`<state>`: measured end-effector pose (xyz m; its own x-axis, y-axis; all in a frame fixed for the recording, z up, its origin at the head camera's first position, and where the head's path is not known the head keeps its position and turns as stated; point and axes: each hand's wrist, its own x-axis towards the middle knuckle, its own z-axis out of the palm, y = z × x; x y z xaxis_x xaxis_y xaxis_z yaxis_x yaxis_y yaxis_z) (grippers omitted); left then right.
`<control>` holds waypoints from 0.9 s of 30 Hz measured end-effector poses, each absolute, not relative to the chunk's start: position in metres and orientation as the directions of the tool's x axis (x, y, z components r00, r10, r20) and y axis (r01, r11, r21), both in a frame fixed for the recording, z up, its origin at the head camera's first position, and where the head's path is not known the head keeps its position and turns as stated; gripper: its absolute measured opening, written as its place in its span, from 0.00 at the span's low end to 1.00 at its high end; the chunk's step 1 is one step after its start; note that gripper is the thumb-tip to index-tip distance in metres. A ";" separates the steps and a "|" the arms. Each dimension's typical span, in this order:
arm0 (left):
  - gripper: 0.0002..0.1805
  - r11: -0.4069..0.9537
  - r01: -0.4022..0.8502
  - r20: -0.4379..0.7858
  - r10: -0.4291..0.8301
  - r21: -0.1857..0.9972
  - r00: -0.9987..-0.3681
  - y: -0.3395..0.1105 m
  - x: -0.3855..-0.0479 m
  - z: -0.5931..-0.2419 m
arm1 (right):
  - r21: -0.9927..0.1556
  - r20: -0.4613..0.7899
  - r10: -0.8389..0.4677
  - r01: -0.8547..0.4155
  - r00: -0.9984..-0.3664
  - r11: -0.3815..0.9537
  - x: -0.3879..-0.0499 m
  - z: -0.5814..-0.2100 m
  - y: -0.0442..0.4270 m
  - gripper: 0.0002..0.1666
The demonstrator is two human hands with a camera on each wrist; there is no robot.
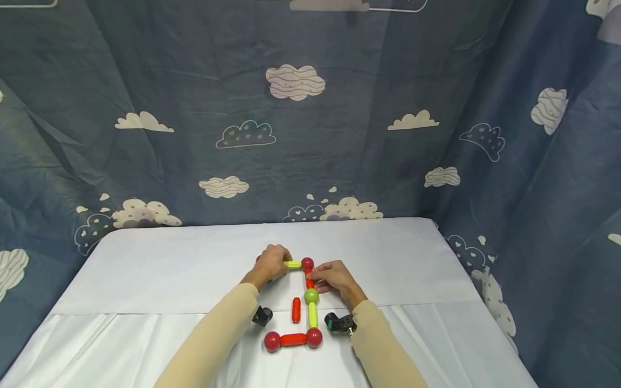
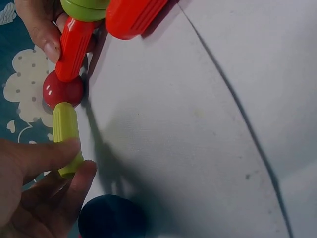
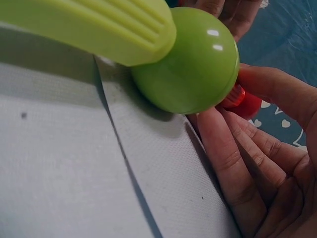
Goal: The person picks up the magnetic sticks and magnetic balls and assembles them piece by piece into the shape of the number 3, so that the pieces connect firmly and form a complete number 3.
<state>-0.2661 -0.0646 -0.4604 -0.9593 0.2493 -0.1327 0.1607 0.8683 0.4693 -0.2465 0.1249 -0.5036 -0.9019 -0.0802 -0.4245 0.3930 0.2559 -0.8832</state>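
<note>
My left hand [image 1: 271,260] pinches a yellow-green rod [image 2: 64,119] between thumb and fingers. That rod's other end meets a red ball [image 1: 307,263]. On the right, thumb and fingers of my right hand [image 1: 335,276] pinch a red rod [image 2: 74,52] running from this ball to a green ball [image 1: 311,296]. Toward me from the green ball runs another yellow-green rod [image 1: 312,316], ending at a second red ball [image 1: 314,338]. A dark blue ball [image 2: 111,217] sits below the left fingers in the left wrist view; part of a red piece shows beyond the left hand.
From the near red ball, a red rod [image 1: 293,339] leads left to another red ball [image 1: 272,341]. A loose red rod [image 1: 296,311] lies left of the chain. White cloth [image 1: 194,269] covers the table, with a seam across it; a cloud-print curtain [image 1: 339,161] hangs behind.
</note>
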 end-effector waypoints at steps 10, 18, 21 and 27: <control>0.12 0.880 0.173 -0.163 0.269 0.443 -0.949 -0.064 -0.267 -0.461 | -0.886 -0.414 -0.078 0.382 -0.907 0.264 -0.246 -0.504 0.124 0.16; 0.14 0.901 0.161 -0.191 0.255 0.403 -0.948 -0.066 -0.269 -0.454 | -0.888 -0.419 -0.088 0.388 -0.904 0.247 -0.246 -0.503 0.121 0.14; 0.14 0.901 0.169 -0.170 0.254 0.400 -0.952 -0.068 -0.269 -0.447 | -0.892 -0.415 -0.098 0.383 -0.905 0.242 -0.246 -0.503 0.120 0.14; 0.14 0.869 0.172 -0.128 0.258 0.465 -0.958 -0.075 -0.263 -0.436 | -0.881 -0.425 -0.069 0.395 -0.903 0.259 -0.245 -0.503 0.125 0.15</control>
